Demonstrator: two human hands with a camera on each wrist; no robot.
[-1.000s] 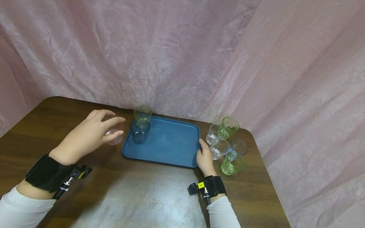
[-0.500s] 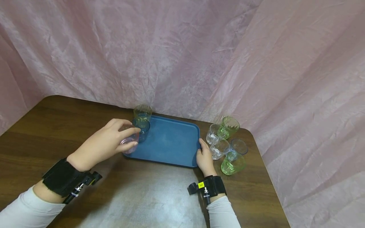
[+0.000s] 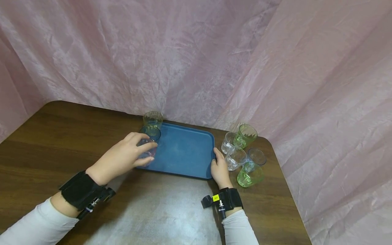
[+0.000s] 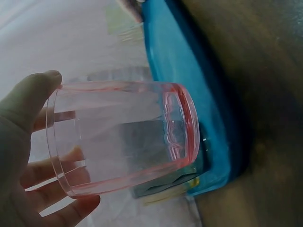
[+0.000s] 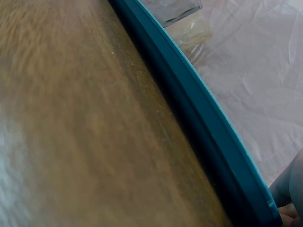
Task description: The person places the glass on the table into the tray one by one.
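My left hand holds a pink-tinted clear drinking glass by its rim, thumb on one side and fingers on the other. In the head view this glass overlaps the front left corner of the blue tray, in front of a dark blue glass on the tray. Behind that one stands a yellowish glass at the tray's back left corner. At the tray's right end, my right hand grips the edge; the right wrist view catches only its fingers at the tray corner.
Right of the tray several glasses cluster: two clear ones, a bluish one, a front green one and a back green one. A pink curtain hangs behind the wooden table.
My left hand has carried the pink glass rightward and slightly toward me, from left of the tray to over its front left corner. The right hand stays on the tray's edge.
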